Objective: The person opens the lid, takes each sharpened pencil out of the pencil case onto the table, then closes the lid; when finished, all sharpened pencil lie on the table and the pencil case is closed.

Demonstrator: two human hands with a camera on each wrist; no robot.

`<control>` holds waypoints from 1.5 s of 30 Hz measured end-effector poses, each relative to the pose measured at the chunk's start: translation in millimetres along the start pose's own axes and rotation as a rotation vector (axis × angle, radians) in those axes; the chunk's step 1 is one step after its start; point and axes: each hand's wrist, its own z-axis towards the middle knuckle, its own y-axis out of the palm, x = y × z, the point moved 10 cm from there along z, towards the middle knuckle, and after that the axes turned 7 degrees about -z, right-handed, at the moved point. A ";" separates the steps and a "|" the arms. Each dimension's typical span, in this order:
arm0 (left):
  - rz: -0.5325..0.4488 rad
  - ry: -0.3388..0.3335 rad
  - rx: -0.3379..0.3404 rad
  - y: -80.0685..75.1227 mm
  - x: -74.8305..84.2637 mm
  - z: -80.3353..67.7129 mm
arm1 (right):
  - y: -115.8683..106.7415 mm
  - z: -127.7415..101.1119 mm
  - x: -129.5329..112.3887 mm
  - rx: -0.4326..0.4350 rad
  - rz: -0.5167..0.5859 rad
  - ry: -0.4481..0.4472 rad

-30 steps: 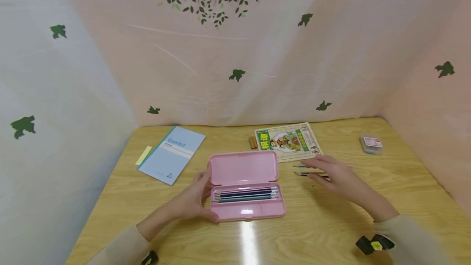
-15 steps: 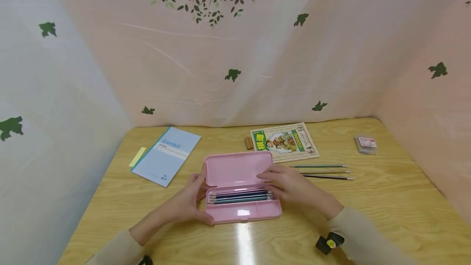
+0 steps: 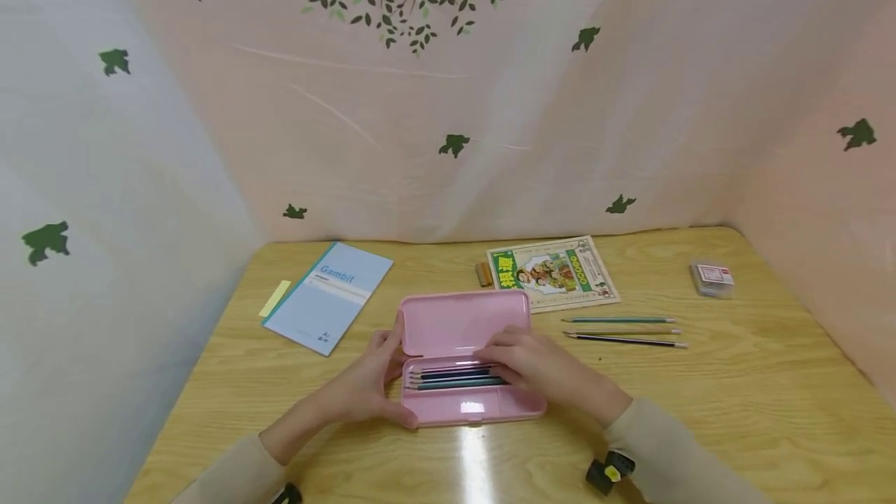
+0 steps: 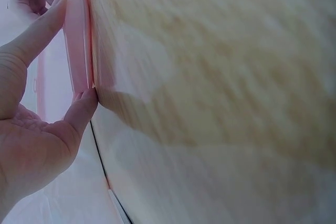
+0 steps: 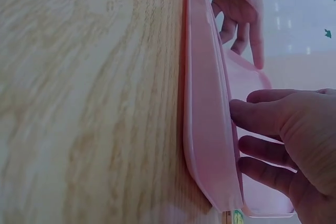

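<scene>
Case point(image 3: 448, 410) lies open on the table point(image 3: 546, 465), its left end held by the left hand point(image 3: 360, 391) between thumb and fingers. Head view shows pencils point(image 3: 448, 384) in its far compartment, partly under the right hand point(image 3: 539, 364); both wrist views hide them. Right wrist view shows right fingers spread near the rim; whether they pinch a pencil cannot be told.
</scene>
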 end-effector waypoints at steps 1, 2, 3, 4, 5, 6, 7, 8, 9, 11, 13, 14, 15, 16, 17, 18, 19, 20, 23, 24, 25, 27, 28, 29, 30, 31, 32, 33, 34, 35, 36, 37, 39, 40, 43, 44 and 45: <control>-0.001 -0.003 0.001 0.5 0.5 -0.2 | 1.1 0.0 0.1 -0.003 -0.001 0.001; -0.003 -0.006 -0.001 1.2 1.0 -0.6 | 2.2 -0.1 0.2 -0.006 0.001 0.003; -0.004 -0.008 -0.001 1.4 1.2 -1.1 | 3.4 0.1 0.1 -0.009 0.003 0.001; -0.004 -0.010 0.000 1.4 1.6 -1.9 | 4.7 0.3 -0.1 -0.012 0.002 0.000; -0.005 -0.012 0.001 1.3 1.8 -2.8 | 5.5 0.5 -0.6 -0.012 0.001 -0.002; -0.004 -0.014 0.003 0.9 1.7 -4.0 | 6.3 0.9 -1.4 -0.012 0.001 -0.004; -0.004 -0.016 0.005 0.4 1.4 -5.1 | 6.9 1.5 -2.5 -0.013 -0.002 -0.005; -0.002 -0.017 0.006 -0.1 1.1 -6.2 | 7.1 2.2 -3.7 -0.012 -0.002 -0.005; -0.001 -0.017 0.009 -0.9 0.7 -7.1 | 7.5 3.3 -5.1 -0.012 -0.009 -0.008; 0.005 -0.018 0.012 -1.8 0.2 -8.6 | 7.7 5.4 -7.8 -0.012 -0.029 -0.011; 0.002 -0.015 0.011 -2.1 0.0 -9.0 | 8.5 7.7 -10.3 -0.015 -0.066 -0.014; 0.002 -0.014 0.011 -2.1 0.1 -9.1 | 9.2 8.7 -11.4 -0.017 -0.084 -0.015; -0.002 -0.014 0.009 -2.0 0.3 -9.0 | 10.2 9.6 -12.1 -0.021 -0.102 -0.014; -0.004 -0.014 0.009 -1.8 0.5 -9.0 | 10.8 10.2 -12.4 -0.023 -0.112 -0.010; -0.005 -0.014 0.009 -1.7 0.9 -9.0 | 11.9 10.9 -12.5 -0.025 -0.121 -0.005; -0.005 -0.013 0.009 -1.5 1.2 -8.8 | 12.4 11.4 -11.9 -0.027 -0.118 0.005; -0.005 -0.014 0.009 -1.3 1.5 -8.6 | 13.3 11.9 -10.9 -0.031 -0.113 0.017; 0.000 -0.015 0.010 -1.4 1.5 -8.4 | 13.8 12.0 -9.6 -0.034 -0.102 0.030; 0.006 -0.016 0.011 -1.7 1.5 -7.6 | 15.6 12.7 -5.4 -0.045 -0.080 0.064; 0.007 -0.014 0.011 -1.8 1.5 -7.1 | 15.9 12.7 -4.4 -0.047 -0.076 0.071; 0.009 -0.012 0.011 -1.8 1.6 -6.9 | 16.2 12.6 -3.9 -0.048 -0.075 0.073; 0.011 -0.009 0.010 -2.0 1.8 -6.1 | 15.6 11.9 -3.2 -0.041 -0.071 0.075; 0.014 -0.006 0.009 -2.0 2.0 -5.6 | 15.0 11.4 -3.5 -0.034 -0.069 0.072; 0.013 -0.003 0.006 -1.8 2.2 -5.2 | 14.3 10.8 -3.5 -0.025 -0.069 0.069; 0.013 0.001 0.005 -1.8 2.5 -4.7 | 13.6 10.4 -3.7 -0.017 -0.069 0.066; 0.013 0.001 0.002 -1.6 2.6 -4.3 | 12.9 9.9 -3.9 -0.010 -0.070 0.065; 0.013 0.000 0.000 -1.5 2.4 -3.9 | 12.3 9.4 -3.9 -0.003 -0.070 0.064; 0.014 0.000 -0.001 -1.4 2.3 -3.6 | 12.0 9.0 -3.9 0.002 -0.070 0.065; 0.016 -0.001 -0.003 -1.2 2.1 -3.4 | 12.0 8.5 -3.7 0.004 -0.073 0.067; 0.020 -0.003 -0.003 -1.1 1.9 -3.2 | 12.0 8.3 -3.5 0.004 -0.076 0.069; 0.026 -0.005 -0.002 -1.1 1.5 -2.9 | 12.1 8.0 -3.2 0.004 -0.080 0.074; 0.032 -0.007 -0.002 -1.1 1.0 -2.5 | 12.0 7.7 -2.9 0.005 -0.085 0.079; 0.041 -0.011 -0.003 -0.7 0.3 -1.3 | 11.7 7.1 -2.2 0.006 -0.101 0.088; 0.043 -0.013 -0.003 -0.7 0.1 -1.4 | 11.6 7.4 -2.9 0.008 -0.110 0.090; 0.051 -0.019 0.001 -1.0 -0.3 -1.3 | 10.7 8.2 -4.8 0.014 -0.135 0.097; 0.050 -0.022 0.002 -1.1 -0.3 -1.5 | 10.4 8.6 -5.3 0.016 -0.141 0.100; 0.048 -0.023 0.003 -1.2 -0.2 -1.6 | 10.6 8.8 -5.8 0.015 -0.145 0.105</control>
